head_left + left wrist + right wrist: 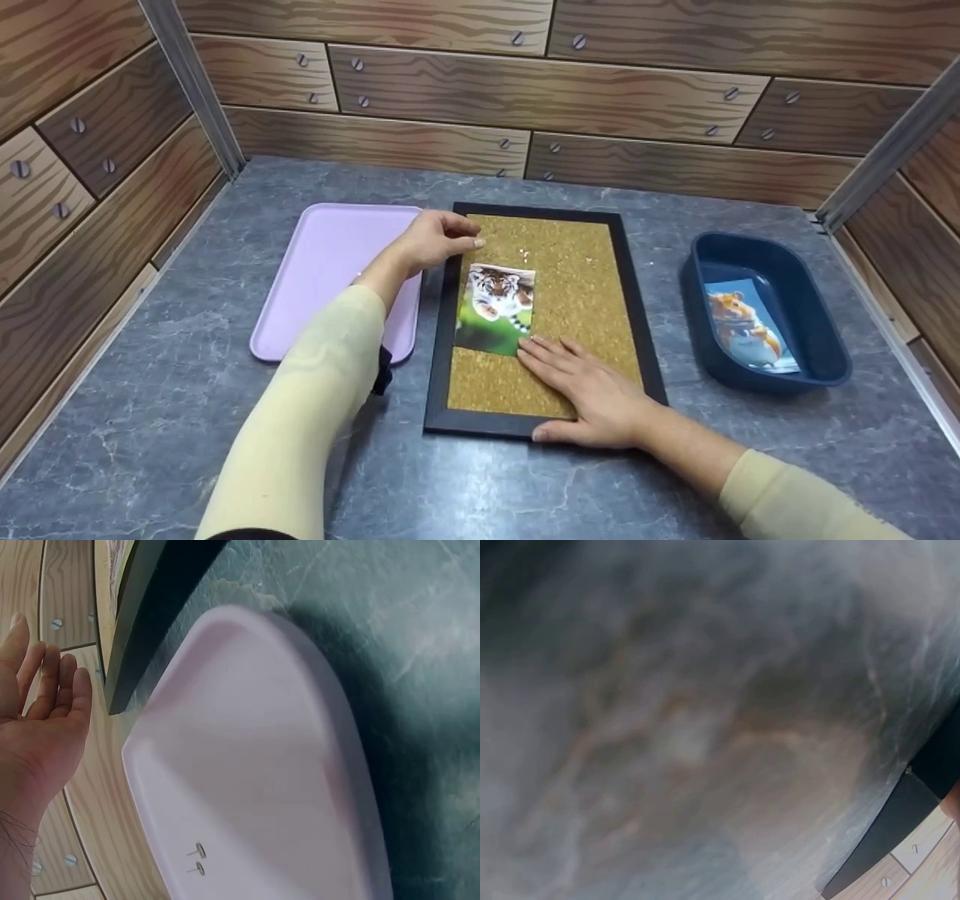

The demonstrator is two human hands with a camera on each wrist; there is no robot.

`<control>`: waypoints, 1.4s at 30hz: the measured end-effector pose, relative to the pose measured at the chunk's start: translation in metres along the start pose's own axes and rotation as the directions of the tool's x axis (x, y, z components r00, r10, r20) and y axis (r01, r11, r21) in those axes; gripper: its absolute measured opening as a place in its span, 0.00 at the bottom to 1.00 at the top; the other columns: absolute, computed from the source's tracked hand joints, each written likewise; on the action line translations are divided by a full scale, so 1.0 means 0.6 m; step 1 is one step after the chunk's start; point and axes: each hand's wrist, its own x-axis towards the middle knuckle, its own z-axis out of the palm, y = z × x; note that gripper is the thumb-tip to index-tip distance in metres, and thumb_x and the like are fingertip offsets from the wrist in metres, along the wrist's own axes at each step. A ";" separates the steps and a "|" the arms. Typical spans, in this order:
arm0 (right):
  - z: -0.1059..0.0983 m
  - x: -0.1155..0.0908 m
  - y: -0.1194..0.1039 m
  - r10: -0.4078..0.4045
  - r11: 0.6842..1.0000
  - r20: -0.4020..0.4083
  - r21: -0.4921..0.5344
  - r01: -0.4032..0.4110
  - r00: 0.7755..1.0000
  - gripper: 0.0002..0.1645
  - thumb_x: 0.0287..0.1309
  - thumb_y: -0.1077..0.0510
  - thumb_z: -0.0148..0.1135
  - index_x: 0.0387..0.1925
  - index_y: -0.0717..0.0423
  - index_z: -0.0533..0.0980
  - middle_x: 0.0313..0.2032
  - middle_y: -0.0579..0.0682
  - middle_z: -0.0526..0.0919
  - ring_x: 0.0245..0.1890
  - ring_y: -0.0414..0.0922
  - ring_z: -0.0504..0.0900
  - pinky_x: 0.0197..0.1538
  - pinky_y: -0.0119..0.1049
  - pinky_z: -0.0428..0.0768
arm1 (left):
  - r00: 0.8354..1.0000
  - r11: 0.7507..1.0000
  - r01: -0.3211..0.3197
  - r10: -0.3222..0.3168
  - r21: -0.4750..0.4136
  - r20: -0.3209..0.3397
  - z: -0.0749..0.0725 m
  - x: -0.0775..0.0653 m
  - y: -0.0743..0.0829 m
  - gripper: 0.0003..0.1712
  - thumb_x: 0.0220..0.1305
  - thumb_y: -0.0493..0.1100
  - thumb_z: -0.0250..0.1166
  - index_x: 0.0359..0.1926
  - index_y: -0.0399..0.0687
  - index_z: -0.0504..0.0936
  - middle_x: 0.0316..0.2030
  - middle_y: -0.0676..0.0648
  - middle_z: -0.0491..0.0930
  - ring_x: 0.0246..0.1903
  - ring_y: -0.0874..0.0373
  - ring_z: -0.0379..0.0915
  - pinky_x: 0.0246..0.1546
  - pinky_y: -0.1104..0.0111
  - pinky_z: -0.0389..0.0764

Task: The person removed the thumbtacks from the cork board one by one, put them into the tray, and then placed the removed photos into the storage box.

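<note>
A cork board [577, 315] in a black frame lies on the table. On its left part rests a tiger picture [487, 330]. My right hand [600, 397] lies flat, fingers spread over the cork and lower frame, fingertips at the picture's lower right corner. Above the picture, my left hand [435, 240] hovers by the frame's left edge with fingers loosely bent and thumb apart; I see nothing held. Small shiny bits [523, 256], perhaps tacks, are on the cork. Two metal thumbtacks [199, 859] lie in the purple tray [255, 757] beside the board.
At the right stands a dark blue bin [814, 322] with a hamster picture [750, 330] inside. The grey marbled table [187, 315] is bounded by wood-patterned walls [450, 82] at the back and both sides.
</note>
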 end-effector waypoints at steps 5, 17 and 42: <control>0.000 0.000 0.000 0.001 1.000 -0.002 0.001 -0.001 1.000 0.62 0.66 0.22 0.58 0.84 0.57 0.55 0.83 0.54 0.54 0.82 0.55 0.52 0.80 0.61 0.51 | 1.000 1.000 0.002 -0.002 0.010 0.031 0.010 0.001 -0.005 0.24 0.72 0.39 0.71 0.62 0.28 0.82 0.57 0.35 0.85 0.56 0.48 0.80 0.58 0.64 0.80; 0.003 0.000 0.002 -0.011 1.000 -0.023 -0.003 0.011 1.000 0.61 0.66 0.22 0.59 0.83 0.58 0.56 0.83 0.54 0.56 0.82 0.56 0.54 0.79 0.62 0.53 | 0.996 1.000 -0.017 0.014 0.025 0.093 0.028 0.006 -0.005 0.25 0.72 0.39 0.70 0.65 0.28 0.80 0.61 0.33 0.82 0.57 0.48 0.79 0.59 0.62 0.79; 0.000 -0.001 0.000 -0.001 1.000 -0.007 0.017 0.001 1.000 0.61 0.66 0.23 0.60 0.84 0.57 0.56 0.83 0.54 0.55 0.82 0.55 0.53 0.79 0.62 0.52 | 0.988 0.987 -0.038 0.014 0.155 0.153 0.045 0.009 -0.022 0.26 0.71 0.41 0.72 0.64 0.31 0.82 0.55 0.37 0.86 0.58 0.46 0.81 0.64 0.62 0.77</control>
